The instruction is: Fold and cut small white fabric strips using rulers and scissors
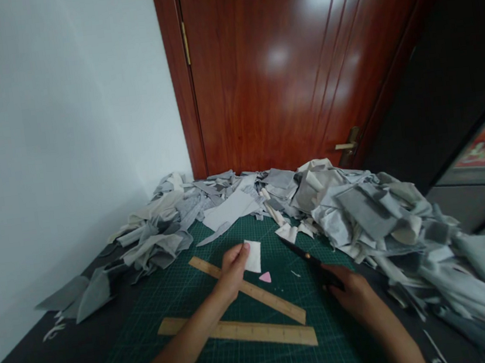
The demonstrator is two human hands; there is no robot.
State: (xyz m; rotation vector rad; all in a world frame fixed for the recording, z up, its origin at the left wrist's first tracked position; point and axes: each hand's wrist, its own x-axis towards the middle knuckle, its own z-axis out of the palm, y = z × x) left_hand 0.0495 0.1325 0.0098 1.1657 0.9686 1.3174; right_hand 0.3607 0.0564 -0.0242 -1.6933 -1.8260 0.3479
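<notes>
Pinched between the thumb and fingers of my left hand (pixel 234 265) is a small white rectangle of fabric (pixel 254 256). My right hand (pixel 347 287) grips black scissors (pixel 309 257) by the handles, their blades pointing up and left, away from the fabric piece. A pink triangle of tailor's chalk (pixel 265 277) lies on the mat just below the fabric. Two wooden rulers lie under and beside my left arm: the upper ruler (pixel 275 302) runs diagonally, while the lower ruler (pixel 265 330) is partly covered by my forearm.
A green gridded cutting mat (pixel 333 341) covers the dark table. Grey and white fabric scraps are heaped at the left (pixel 157 245), the back (pixel 232 209) and the right (pixel 361 214). Behind stand a white wall (pixel 61 109) and a reddish wooden door (pixel 257 85).
</notes>
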